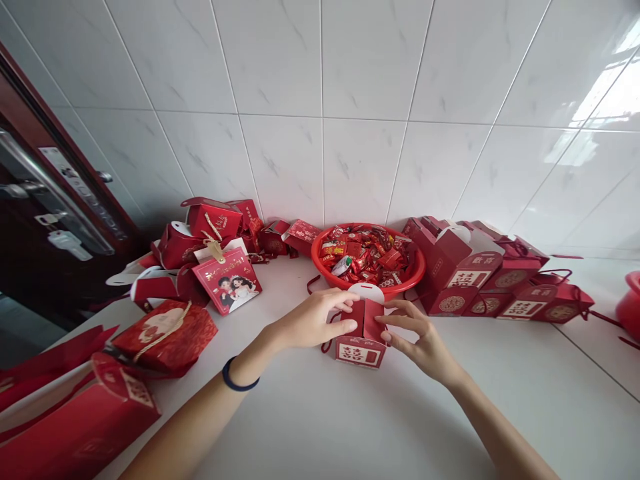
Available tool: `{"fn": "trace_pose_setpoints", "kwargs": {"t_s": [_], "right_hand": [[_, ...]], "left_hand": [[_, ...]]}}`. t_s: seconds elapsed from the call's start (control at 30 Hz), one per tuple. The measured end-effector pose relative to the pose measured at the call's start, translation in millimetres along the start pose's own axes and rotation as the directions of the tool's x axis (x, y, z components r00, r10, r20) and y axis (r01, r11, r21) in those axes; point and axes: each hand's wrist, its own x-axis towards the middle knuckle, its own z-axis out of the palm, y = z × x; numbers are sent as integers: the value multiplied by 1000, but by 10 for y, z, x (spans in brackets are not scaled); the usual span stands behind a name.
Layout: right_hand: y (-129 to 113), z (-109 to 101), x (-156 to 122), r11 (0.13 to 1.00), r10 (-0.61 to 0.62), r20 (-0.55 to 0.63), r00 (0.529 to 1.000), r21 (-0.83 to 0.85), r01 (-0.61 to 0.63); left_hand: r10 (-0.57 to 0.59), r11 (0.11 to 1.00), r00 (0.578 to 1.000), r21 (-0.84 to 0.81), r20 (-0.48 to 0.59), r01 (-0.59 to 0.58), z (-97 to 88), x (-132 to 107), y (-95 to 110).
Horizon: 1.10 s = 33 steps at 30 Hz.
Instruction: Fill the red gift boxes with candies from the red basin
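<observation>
A small red candy box (361, 353) with a white double-happiness panel stands upright on the white surface in front of me. Its two top flaps (370, 319) are folded inward, and a rounded white tab (367, 291) sticks up at the back. My left hand (320, 317) grips the box's left top edge, thumb on the left flap. From the other side my right hand (417, 333) holds the right edge, fingers bent over the right flap. A dark ribbon loop hangs at the box's left side. Just behind it sits a red basin (419, 275) heaped with wrapped candies (367, 253).
Several similar red boxes (465, 267) are stacked to the right of the basin. On the left lie many assorted red gift boxes, including one with a cartoon couple (233, 283) and a large one (85, 420) near me. A tiled wall (280, 160) rises behind; a door (55, 220) is at left.
</observation>
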Motion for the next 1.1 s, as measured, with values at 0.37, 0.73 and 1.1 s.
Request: {"fn": "trace_pose_setpoints", "kwargs": {"t_s": [0.37, 0.73, 1.1], "right_hand": [[-1, 91, -9, 1000, -20, -6, 1000, -2, 20], [1, 119, 1, 997, 44, 34, 998, 59, -46], [-25, 107, 5, 997, 48, 40, 998, 52, -50]], "left_hand": [[-93, 996, 985, -14, -148, 92, 127, 81, -67], [-193, 964, 957, 138, -218, 226, 129, 86, -134], [-155, 987, 974, 23, -163, 161, 113, 93, -76]]}}
